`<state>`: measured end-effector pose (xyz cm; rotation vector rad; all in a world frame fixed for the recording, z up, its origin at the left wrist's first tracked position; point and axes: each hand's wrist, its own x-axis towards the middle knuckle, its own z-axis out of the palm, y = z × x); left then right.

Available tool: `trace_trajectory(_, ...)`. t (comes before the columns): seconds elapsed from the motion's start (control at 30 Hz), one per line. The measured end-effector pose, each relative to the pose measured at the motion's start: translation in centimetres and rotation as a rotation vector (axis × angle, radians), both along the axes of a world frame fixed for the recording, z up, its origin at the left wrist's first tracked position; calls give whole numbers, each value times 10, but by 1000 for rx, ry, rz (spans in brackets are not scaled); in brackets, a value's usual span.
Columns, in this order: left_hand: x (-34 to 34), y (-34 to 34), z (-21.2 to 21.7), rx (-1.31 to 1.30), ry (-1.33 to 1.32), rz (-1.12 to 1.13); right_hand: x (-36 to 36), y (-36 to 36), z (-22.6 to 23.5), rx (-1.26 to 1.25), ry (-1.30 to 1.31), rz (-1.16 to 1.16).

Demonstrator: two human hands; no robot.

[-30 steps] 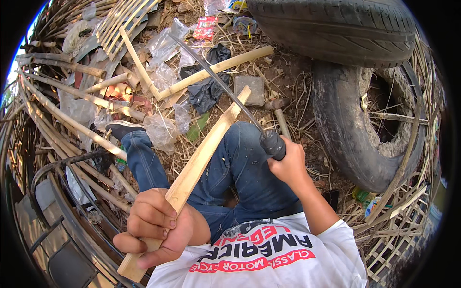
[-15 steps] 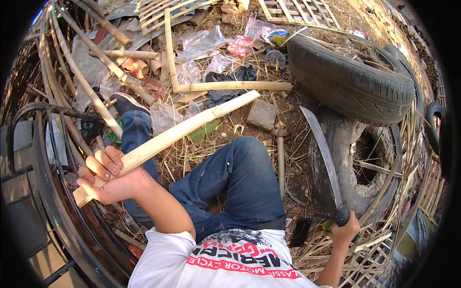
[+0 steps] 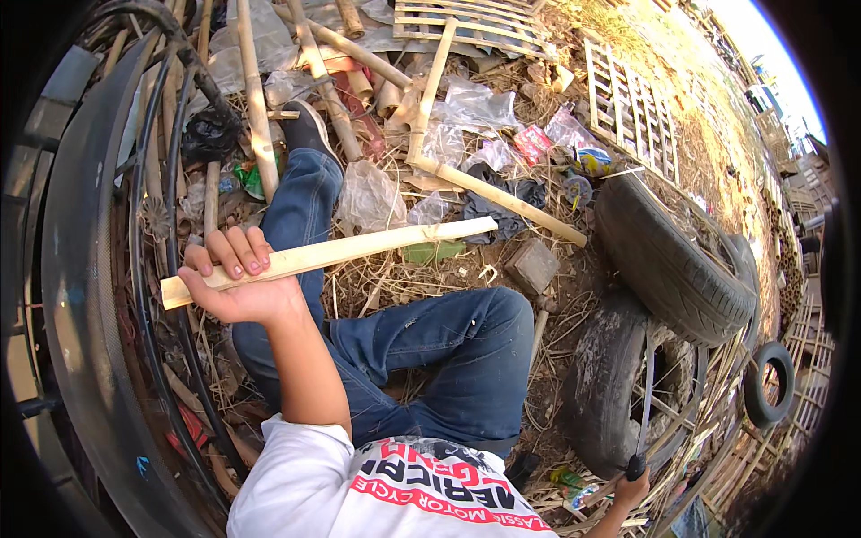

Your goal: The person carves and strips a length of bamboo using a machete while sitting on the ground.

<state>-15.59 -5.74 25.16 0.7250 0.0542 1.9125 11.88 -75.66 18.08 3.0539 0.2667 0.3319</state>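
My left hand (image 3: pixel 244 285) is closed round one end of a pale split bamboo strip (image 3: pixel 386 247). The strip slants slightly upward to the right, above my bent legs in blue jeans (image 3: pixel 439 336). Low on the right, my right hand (image 3: pixel 633 490) grips the black handle of a machete. The machete blade (image 3: pixel 647 390) points up and away, seen nearly edge-on against the lower tyre (image 3: pixel 601 386). The blade and the bamboo strip are well apart.
A second tyre (image 3: pixel 677 260) leans over the lower one. Bamboo poles (image 3: pixel 258 108), plastic bags (image 3: pixel 372 199) and slatted bamboo panels (image 3: pixel 632 112) lie ahead. A brick-like block (image 3: pixel 533 266) rests past my knee. Along the left runs a black metal frame (image 3: pixel 179 359).
The view has turned to the right. The bamboo strip now lies more level. My right hand sits lower, and the machete blade has turned from its flat side to nearly edge-on.
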Motion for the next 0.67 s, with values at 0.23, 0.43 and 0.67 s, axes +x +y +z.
trace_trajectory(0.23, 18, 41, -8, -316, -52, -110, 6, -15, 20, -45, 254, 94)
trace_trajectory(0.43, 87, 76, 6, -459, 49, -241, 8, 80, 62, -280, 367, -2)
trace_trajectory(0.67, 175, 68, 21, -578, 236, -300, -23, 349, 70, 514, 354, 620)
